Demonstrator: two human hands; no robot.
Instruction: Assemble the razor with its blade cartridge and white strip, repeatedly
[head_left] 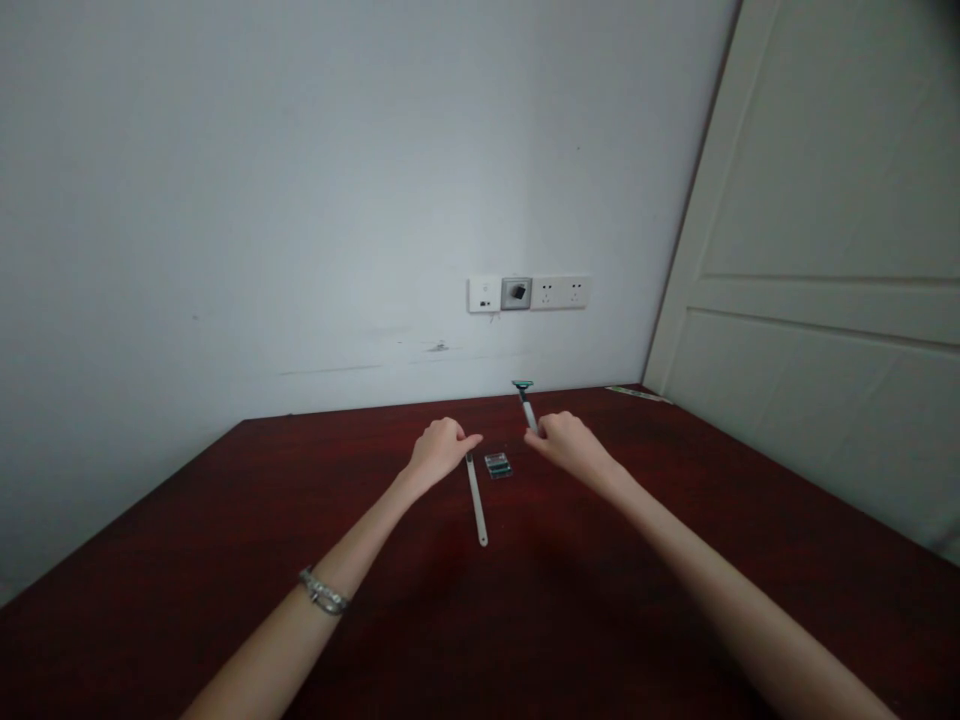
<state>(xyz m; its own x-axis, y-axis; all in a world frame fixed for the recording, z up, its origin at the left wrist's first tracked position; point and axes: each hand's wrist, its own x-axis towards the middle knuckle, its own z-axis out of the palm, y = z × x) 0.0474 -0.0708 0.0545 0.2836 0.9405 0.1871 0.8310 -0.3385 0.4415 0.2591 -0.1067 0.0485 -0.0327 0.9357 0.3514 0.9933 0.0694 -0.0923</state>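
In my right hand [566, 440], closed around its pale handle, is a safety razor [529, 408]; its green-edged head points up and away from me. My left hand [442, 448] is closed at the dark upper end of a slim white handle [477, 505], thumb across the top. That upper end is hidden by the hand, so its kind is unclear. The handle's lower end, with a small hole, points toward me. Between the hands a small clear plastic case [498, 465] with dark strips lies on the table, touched by neither.
The dark red wooden table [360, 640] meets a white wall at the back. Low on that wall sit sockets [561, 292] and a grey switch plate [516, 293]. A pale panelled door [825, 270] stands at the right. A flat strip [637, 394] lies at the far right corner.
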